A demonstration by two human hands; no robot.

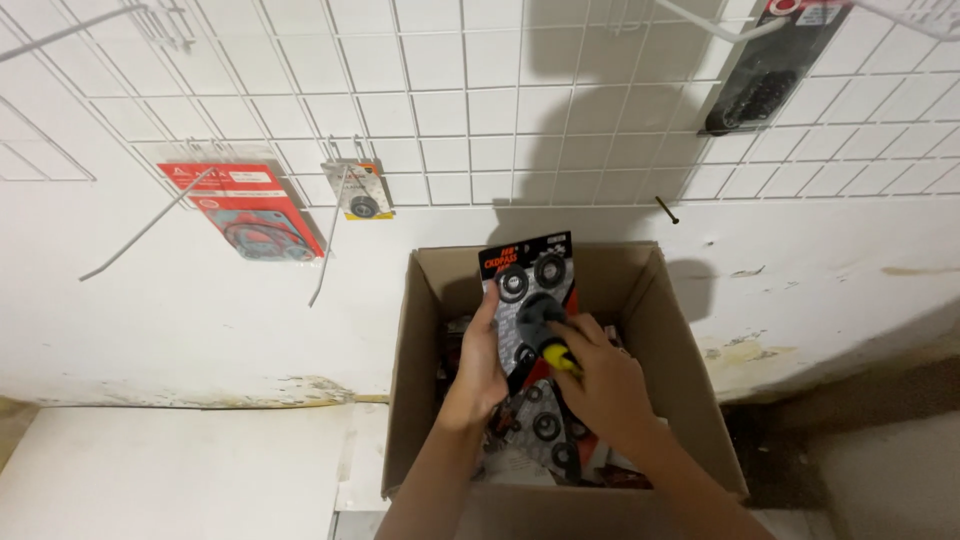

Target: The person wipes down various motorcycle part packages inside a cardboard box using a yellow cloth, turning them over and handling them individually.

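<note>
The left hand (478,365) is clamped on the lower left edge of the black-red blister card (528,290), held upright w/ long axis vertical above the cardboard box (420,400), while the right hand (600,385), closed on a yellow-handled brush (545,330), touches the card's face from the right.

- One cardboard box (430,400).
- One wire grid (500,100) on the wall.
- Three packets hanging on it: red (245,210), small (362,190), black (775,70).
- One packet (525,275) held up.
- Two hands: left (480,365), right (605,375).

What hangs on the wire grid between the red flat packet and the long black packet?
In the head view, one small carded pack with a black ring hangs between the red flat packet and the long black packet.
</note>
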